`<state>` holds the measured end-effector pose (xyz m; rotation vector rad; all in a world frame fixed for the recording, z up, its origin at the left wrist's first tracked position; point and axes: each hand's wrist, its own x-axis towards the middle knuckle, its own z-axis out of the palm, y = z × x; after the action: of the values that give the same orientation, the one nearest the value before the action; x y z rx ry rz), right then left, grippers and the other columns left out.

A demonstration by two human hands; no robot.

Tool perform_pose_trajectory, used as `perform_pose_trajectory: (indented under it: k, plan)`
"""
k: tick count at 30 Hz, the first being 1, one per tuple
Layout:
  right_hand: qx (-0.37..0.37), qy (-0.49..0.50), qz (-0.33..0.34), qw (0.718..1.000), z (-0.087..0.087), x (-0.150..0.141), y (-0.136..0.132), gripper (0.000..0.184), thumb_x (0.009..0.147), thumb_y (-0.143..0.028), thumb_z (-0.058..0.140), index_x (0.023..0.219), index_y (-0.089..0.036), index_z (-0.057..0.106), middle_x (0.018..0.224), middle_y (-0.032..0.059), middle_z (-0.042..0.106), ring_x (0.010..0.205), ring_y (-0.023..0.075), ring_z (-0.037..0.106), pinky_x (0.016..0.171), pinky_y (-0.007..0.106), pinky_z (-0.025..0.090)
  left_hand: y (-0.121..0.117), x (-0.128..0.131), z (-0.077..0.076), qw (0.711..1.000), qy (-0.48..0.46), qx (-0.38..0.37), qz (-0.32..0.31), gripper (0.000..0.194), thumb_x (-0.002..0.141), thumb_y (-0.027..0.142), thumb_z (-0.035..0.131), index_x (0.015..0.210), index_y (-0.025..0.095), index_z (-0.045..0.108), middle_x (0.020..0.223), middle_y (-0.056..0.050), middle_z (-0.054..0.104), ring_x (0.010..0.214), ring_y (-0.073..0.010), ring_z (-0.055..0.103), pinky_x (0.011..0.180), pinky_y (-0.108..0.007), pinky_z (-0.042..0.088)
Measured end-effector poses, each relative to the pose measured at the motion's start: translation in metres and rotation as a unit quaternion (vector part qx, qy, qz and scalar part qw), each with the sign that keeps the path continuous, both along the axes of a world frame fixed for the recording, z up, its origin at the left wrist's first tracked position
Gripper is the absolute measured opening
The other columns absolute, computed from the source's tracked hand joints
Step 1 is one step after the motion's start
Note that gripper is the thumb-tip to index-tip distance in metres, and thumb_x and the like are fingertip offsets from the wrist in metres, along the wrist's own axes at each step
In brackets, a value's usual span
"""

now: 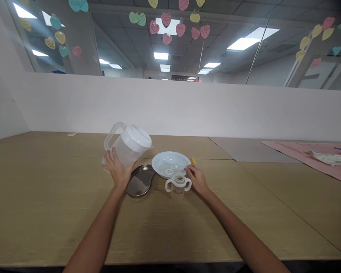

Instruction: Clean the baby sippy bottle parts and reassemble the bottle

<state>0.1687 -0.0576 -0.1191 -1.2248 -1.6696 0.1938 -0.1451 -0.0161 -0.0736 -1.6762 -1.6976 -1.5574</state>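
Observation:
My left hand [118, 170] is wrapped around the lower body of a translucent white pitcher [129, 146]. The lidded pitcher is raised above the table and tilts right, its spout toward a pale plate [170, 154]. My right hand [197, 178] is at the plate's right edge, thumb and fingers pinched together; what they hold, if anything, is too small to make out. In front of the plate stands a clear two-handled cup [177, 191] with red lettering and an uncovered mouth. A white ring-shaped piece [168, 172] and other small clear parts lie on the plate.
A kidney-shaped metal tray [141, 181] lies left of the cup, below the pitcher. Something yellow [192, 160] shows behind my right hand. On the far right, a pink cloth [298, 151] bears a white packet [331, 158]. A white wall [170, 106] bounds the table behind.

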Motion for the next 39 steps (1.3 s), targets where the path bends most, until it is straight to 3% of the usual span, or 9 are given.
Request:
perform_pose_trajectory:
  k: [4,11,23,32,39]
  plan:
    - [-0.003,0.001,0.003,1.0,0.0,0.0,0.0,0.035,0.089,-0.042,0.038,0.083,-0.018,0.062,0.089,0.0075,0.062,0.085,0.0207,0.056,0.078,0.033,0.044,-0.005,0.007,0.003,0.995,0.095,0.029,0.01,0.093,0.069,0.059,0.06,0.139,0.009,0.025,0.142,-0.027,0.026,0.132,-0.0417,0.019,0.103,-0.063,0.007]
    - [-0.011,0.003,0.004,1.0,0.003,-0.001,-0.002,0.035,0.089,-0.042,0.037,0.084,-0.018,0.062,0.089,0.0078,0.061,0.085,0.0203,0.056,0.079,0.033,0.044,-0.003,0.011,-0.002,0.981,0.187,0.047,-0.009,0.082,0.073,0.054,0.058,0.138,0.01,0.032,0.144,-0.025,0.024,0.134,-0.0421,0.015,0.103,-0.065,0.001]
    - [-0.003,0.0,-0.001,1.0,0.001,-0.001,0.0,0.035,0.089,-0.042,0.037,0.082,-0.018,0.062,0.09,0.0075,0.061,0.087,0.021,0.056,0.08,0.034,0.044,-0.007,0.014,0.003,0.983,0.179,0.044,-0.018,0.083,0.074,0.06,0.052,0.137,0.009,0.033,0.145,-0.025,0.023,0.134,-0.0417,0.015,0.102,-0.065,0.002]
    - [-0.01,-0.019,-0.008,1.0,0.004,-0.004,-0.003,0.036,0.089,-0.042,0.035,0.079,-0.019,0.06,0.087,0.0063,0.059,0.083,0.0201,0.056,0.076,0.033,0.045,-0.006,0.013,0.002,0.983,0.167,0.04,-0.059,0.08,0.072,0.054,0.059,0.136,0.012,0.037,0.146,-0.022,0.023,0.136,-0.0407,0.012,0.103,-0.065,-0.002]
    - [-0.013,-0.022,0.002,1.0,0.002,-0.003,-0.003,0.036,0.09,-0.043,0.035,0.079,-0.018,0.06,0.09,0.0071,0.059,0.084,0.0202,0.056,0.077,0.033,0.044,-0.008,0.012,0.003,0.981,0.186,0.039,-0.032,0.083,0.072,0.051,0.061,0.138,0.01,0.032,0.145,-0.025,0.022,0.135,-0.0416,0.011,0.103,-0.065,-0.001]
